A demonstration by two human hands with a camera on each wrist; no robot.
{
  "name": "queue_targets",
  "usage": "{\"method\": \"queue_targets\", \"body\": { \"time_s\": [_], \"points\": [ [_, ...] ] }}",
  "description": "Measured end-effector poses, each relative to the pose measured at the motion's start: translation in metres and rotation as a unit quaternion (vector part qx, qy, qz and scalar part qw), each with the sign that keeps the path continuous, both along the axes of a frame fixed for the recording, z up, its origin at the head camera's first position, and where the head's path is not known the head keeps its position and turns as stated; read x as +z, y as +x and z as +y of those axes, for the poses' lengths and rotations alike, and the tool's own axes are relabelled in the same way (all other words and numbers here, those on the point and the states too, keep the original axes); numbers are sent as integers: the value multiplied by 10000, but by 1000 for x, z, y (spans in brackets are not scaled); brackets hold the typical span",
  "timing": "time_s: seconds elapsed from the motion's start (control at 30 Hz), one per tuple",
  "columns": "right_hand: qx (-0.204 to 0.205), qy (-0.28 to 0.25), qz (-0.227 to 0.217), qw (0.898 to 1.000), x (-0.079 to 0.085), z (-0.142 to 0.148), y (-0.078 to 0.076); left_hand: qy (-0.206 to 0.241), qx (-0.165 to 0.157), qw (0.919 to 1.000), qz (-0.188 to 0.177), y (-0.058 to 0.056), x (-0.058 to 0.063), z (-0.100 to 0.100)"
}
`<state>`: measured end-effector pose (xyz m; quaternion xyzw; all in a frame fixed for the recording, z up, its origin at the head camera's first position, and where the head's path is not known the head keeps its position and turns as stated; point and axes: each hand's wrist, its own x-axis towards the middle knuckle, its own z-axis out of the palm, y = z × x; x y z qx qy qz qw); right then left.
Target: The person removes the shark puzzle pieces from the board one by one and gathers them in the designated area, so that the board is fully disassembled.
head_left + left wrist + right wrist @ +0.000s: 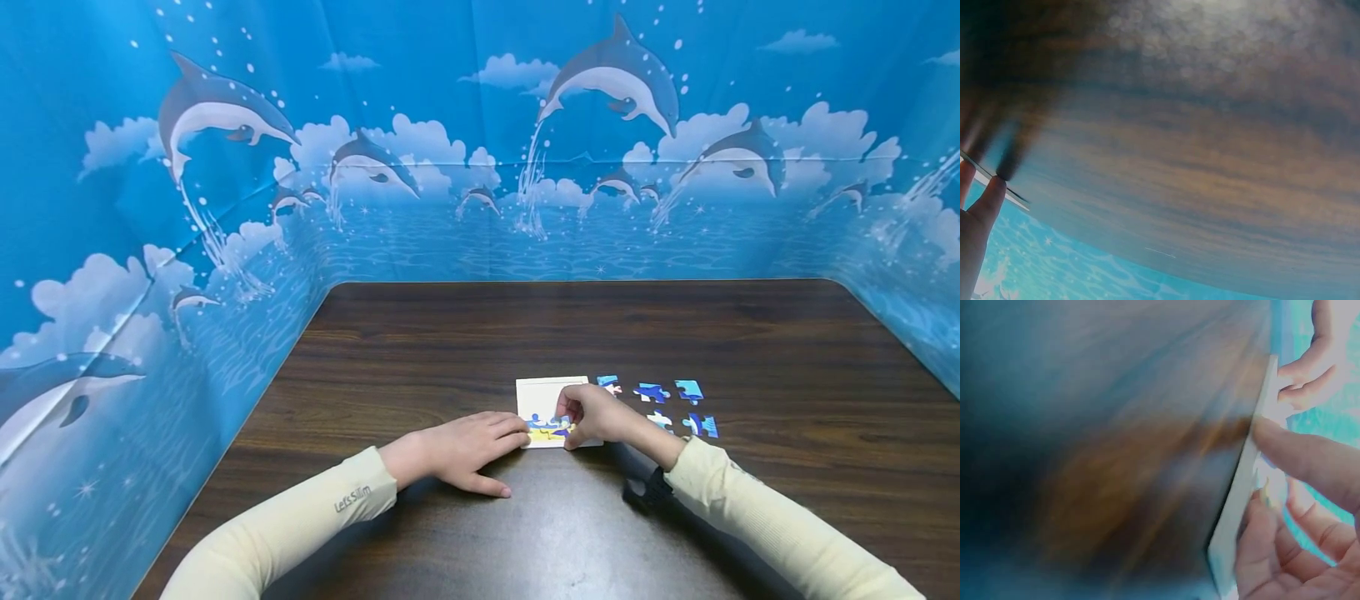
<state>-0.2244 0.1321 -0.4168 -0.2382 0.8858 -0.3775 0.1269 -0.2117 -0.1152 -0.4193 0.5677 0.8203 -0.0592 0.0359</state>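
A white puzzle board [542, 390] lies on the table, with joined blue and yellow puzzle pieces [542, 433] along its lower part. My left hand [468, 450] lies palm down with spread fingers, its fingertips at the board's left edge; the left wrist view shows its fingers [991, 197] against that edge. Over the right half of the board, my right hand [597, 414] bends its fingers and thumb about a puzzle piece [561, 422], mostly hidden by them. Seen from the right wrist, the thumb [1304, 453] rests at the board's near edge and the other fingers curl beneath it.
Several loose pieces lie right of the board, among them a blue one [689, 392], a blue-and-white one [702, 426] and one [609, 383] by the board's upper right corner. Dolphin-printed curtains [480, 208] stand round the dark wooden table [420, 350].
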Motion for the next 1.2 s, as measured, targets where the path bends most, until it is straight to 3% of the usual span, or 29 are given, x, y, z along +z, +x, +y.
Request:
{"method": "queue_targets", "body": {
  "time_s": [0.3,0.53,0.83,1.2],
  "points": [
    [166,-143,239,9995,-4,9,-1,71,-38,10000,-26,0,-1,1],
    [-122,-730,-77,9972,-6,19,-3,155,-109,9998,-32,1,0,2],
    [-401,-1048,-348,9931,0,31,-3,109,-21,9999,-95,2,3,1],
    [-837,-1609,-940,9789,7,44,10,86,61,9999,-119,1,0,0]
  ]
}}
